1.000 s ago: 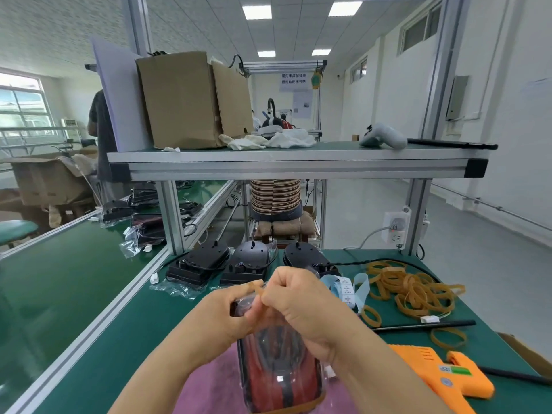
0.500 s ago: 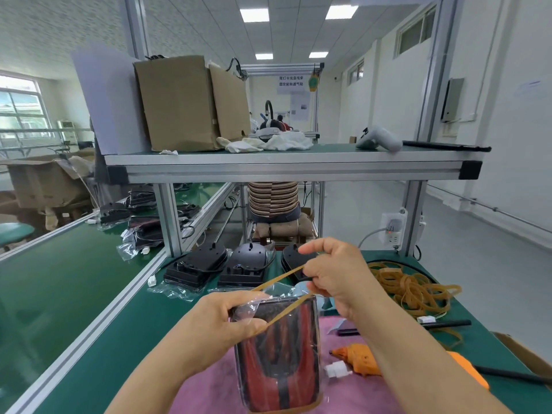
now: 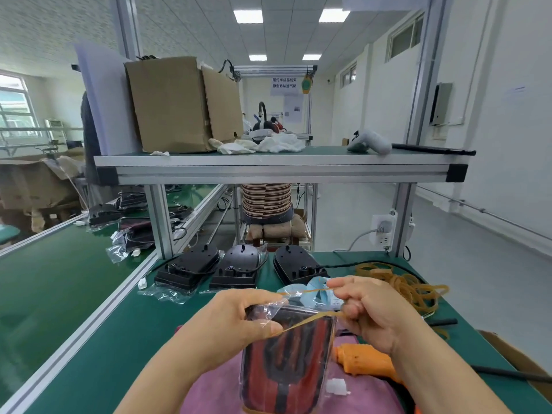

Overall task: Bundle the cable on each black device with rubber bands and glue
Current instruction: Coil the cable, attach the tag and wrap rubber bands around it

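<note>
My left hand (image 3: 239,318) pinches the plastic bag (image 3: 268,309) top and a rubber band (image 3: 307,322). My right hand (image 3: 373,315), fingers (image 3: 352,309) curled, grips its other end, stretched across the bagged red-and-black device (image 3: 286,363) above the pink cloth (image 3: 209,392) on the worktop (image 3: 119,339). The device's lower end meets the frame edge, and my forearm (image 3: 418,369) hides most of the orange glue gun (image 3: 364,358).

Glue gun (image 3: 363,361) half behind forearm (image 3: 433,380)

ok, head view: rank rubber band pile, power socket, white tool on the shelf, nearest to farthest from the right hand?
1. Rubber band pile, on the bench just right of the right hand.
2. Power socket, on the post behind.
3. White tool, up on the shelf.
</note>
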`<state>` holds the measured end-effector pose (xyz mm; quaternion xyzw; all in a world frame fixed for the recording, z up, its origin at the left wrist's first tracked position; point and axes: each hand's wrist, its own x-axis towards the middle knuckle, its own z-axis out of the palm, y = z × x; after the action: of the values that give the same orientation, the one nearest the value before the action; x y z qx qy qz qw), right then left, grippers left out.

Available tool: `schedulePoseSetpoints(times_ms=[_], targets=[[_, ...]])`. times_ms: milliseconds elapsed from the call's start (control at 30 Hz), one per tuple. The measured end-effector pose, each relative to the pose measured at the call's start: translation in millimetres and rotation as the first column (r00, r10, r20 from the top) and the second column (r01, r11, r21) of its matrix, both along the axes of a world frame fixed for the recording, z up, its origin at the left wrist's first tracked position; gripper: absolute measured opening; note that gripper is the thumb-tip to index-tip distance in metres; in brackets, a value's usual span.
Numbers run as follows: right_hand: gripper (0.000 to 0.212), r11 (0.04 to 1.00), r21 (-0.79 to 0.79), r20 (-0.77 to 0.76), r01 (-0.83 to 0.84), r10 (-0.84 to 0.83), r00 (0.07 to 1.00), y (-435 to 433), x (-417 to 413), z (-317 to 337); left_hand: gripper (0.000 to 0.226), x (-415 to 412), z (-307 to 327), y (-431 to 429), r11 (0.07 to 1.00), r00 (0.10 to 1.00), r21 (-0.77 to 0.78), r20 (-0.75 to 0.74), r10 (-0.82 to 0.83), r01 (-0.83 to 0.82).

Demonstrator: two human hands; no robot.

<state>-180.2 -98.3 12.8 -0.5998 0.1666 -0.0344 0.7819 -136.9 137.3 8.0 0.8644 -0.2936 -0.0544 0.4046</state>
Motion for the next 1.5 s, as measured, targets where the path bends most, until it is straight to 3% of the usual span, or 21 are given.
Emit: schedulePoseSetpoints(times_ms=[133, 367, 500, 667, 867, 1000, 1067, 1200, 1267, 1400, 1500], targets=[[0.022, 0.999, -0.04, 0.032, 0.002, -0.001, 0.999, 1, -13, -6, 0.034, -1, 3, 2, 1.0, 1.0, 0.001, -0.03, -0.009, 0.009], [0.023, 0.998, 0.067, -0.056, -0.023, 0.027, 0.998, 4, 7, -25, 0.039, -7, 1, 9, 1.0, 0.999, -0.014, -0.026, -0.02, 0.02], [0.019, 0.99, -0.008, -0.164, -0.139, 0.136, 0.977, 7, 15, -39, 0.043, -10, 1, 8, 1.0, 1.0, -0.024, -0.004, -0.018, 0.018], [0.025, 0.97, -0.174, -0.235, -0.172, 0.129, 0.963, 15, 8, -53, 0.038, -9, -6, 9, 0.994, 0.997, -0.1, -0.064, 0.047, -0.054], [0.037, 0.966, -0.109, -0.185, -0.236, 0.214, 0.959, 23, 4, -49, 0.048, -9, -33, 16, 0.903, 0.958, -0.398, -0.284, 0.045, -0.161], [0.019, 0.958, -0.041, -0.136, -0.284, 0.276, 0.951, 25, 7, -51, 0.056, -6, -55, 19, 0.781, 0.889, -0.57, -0.456, -0.04, -0.257], [0.005, 0.938, 0.02, -0.108, -0.345, 0.345, 0.932, 24, 8, -50, 0.057, -3, -57, 23, 0.762, 0.879, -0.594, -0.472, -0.069, -0.259], [0.021, 0.879, 0.195, -0.042, -0.435, 0.451, 0.892, 18, 6, -46, 0.054, 0, -47, 33, 0.829, 0.903, -0.523, -0.425, -0.054, -0.197], [0.035, 0.871, 0.147, -0.038, -0.468, 0.478, 0.878, 20, 5, -46, 0.053, 0, -39, 38, 0.884, 0.917, -0.44, -0.398, -0.035, -0.158], [0.066, 0.805, -0.11, -0.024, -0.583, 0.584, 0.811, 30, 5, -41, 0.049, -1, -22, 42, 0.935, 0.946, -0.345, -0.323, -0.039, -0.08], [0.049, 0.726, -0.371, 0.034, -0.579, 0.634, 0.773, 31, 2, -25, 0.054, -2, -10, 40, 0.927, 0.975, -0.368, -0.221, -0.01, -0.074]])
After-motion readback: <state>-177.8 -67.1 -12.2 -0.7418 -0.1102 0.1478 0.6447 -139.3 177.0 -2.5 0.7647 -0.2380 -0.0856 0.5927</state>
